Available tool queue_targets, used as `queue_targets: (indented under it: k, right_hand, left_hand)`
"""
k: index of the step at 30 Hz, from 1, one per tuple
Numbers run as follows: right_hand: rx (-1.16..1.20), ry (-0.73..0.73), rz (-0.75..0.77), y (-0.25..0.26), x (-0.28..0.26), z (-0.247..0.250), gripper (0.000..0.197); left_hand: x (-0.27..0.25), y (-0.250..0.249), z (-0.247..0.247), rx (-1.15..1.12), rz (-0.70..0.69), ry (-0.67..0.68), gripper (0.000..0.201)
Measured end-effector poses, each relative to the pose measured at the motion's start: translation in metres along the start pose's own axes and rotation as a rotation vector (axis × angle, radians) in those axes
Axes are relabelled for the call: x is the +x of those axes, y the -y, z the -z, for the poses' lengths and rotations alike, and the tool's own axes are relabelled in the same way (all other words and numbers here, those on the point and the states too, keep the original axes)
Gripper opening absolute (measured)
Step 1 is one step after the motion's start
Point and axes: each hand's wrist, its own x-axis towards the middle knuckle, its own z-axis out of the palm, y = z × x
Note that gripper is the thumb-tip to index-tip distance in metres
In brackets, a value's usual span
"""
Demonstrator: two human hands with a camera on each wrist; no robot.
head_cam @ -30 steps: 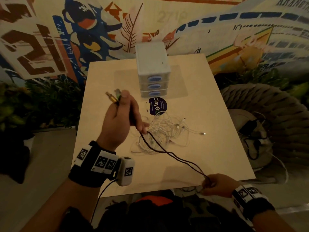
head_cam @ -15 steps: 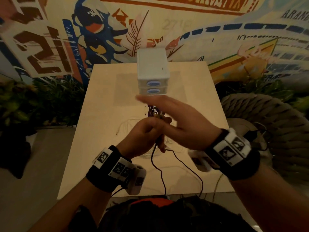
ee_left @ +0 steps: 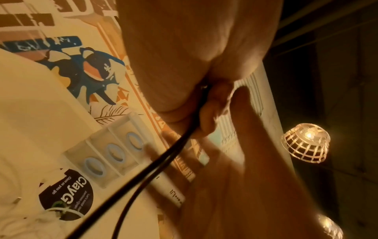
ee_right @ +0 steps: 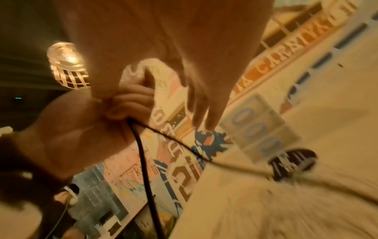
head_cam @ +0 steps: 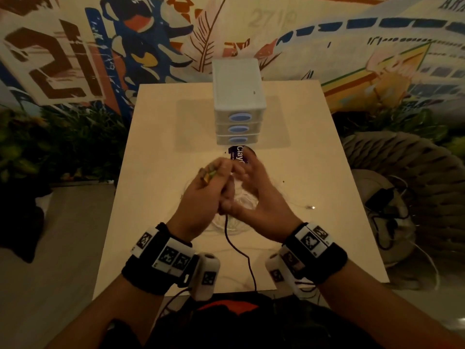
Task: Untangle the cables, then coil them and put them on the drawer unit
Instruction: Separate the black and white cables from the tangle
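Observation:
My left hand [head_cam: 218,178] grips a black cable [head_cam: 237,250] in its fist, with the yellowish plug ends [head_cam: 207,175] sticking out at the top. The left wrist view shows two strands of the black cable [ee_left: 163,156] leaving the curled fingers [ee_left: 206,119]. My right hand [head_cam: 247,173] lies against the left fist with its fingers [ee_right: 204,106] straight and holds nothing that I can see. The black cable [ee_right: 144,155] hangs from the fist over the table's near edge. A tangle of white cables [head_cam: 235,224] lies on the table [head_cam: 156,157] under both hands. The white drawer unit [head_cam: 237,96] stands behind.
A round dark sticker [head_cam: 238,152] lies on the table just before the drawer unit. One white cable's plug [head_cam: 310,207] reaches out to the right. A woven seat [head_cam: 402,187] with dark cables stands right of the table. Plants [head_cam: 63,152] line the left side.
My right hand came up from the table's near edge to the left fist. Both hands then sank lower over the white tangle, and the black cable now hangs slack.

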Motion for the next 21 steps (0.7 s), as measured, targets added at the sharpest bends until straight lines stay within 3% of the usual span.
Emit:
queue_targets:
  k: [2,4,6,9,12,14,16,18,19,21]
  right_hand:
    - [-0.031,0.241,-0.145,-0.026,-0.003,-0.003,0.067]
    - [-0.287,0.473,-0.247,-0.045,-0.01,0.0,0.026]
    - [-0.413,0.567,-0.334,-0.069,-0.024,0.01,0.03]
    - [-0.307,0.511,-0.445,-0.097,-0.047,0.027,0.023]
    - [-0.204,0.356,-0.425,-0.1,-0.048,0.025,0.084]
    - [-0.184,0.286,-0.289,-0.088,-0.033,0.012,0.1]
    - [-0.17,0.308,-0.234,-0.073,-0.017,-0.003,0.083]
    - [-0.159,0.378,-0.276,-0.068,-0.008,-0.014,0.036]
    - [-0.112,0.421,-0.32,-0.067,-0.009,-0.018,0.025]
    - [-0.028,0.439,-0.443,-0.079,-0.02,-0.02,0.035]
  left_hand:
    - [0.006,-0.005,0.006,-0.058,-0.042,-0.021,0.031]
    - [0.01,-0.011,0.015,-0.056,-0.062,-0.07,0.032]
    - [0.016,-0.016,0.025,-0.028,-0.093,-0.134,0.032]
    - [0.023,-0.025,0.039,-0.117,-0.087,-0.243,0.033]
    - [0.026,-0.021,0.037,-0.227,-0.015,-0.271,0.035]
    - [0.024,-0.012,0.022,-0.259,0.035,-0.215,0.035]
    - [0.021,-0.003,0.004,-0.262,0.063,-0.131,0.035]
    - [0.019,0.003,-0.006,-0.238,0.058,-0.055,0.035]
    - [0.019,0.003,-0.007,-0.214,0.045,-0.033,0.035]
    - [0.02,0.0,-0.001,-0.16,-0.003,-0.025,0.034]
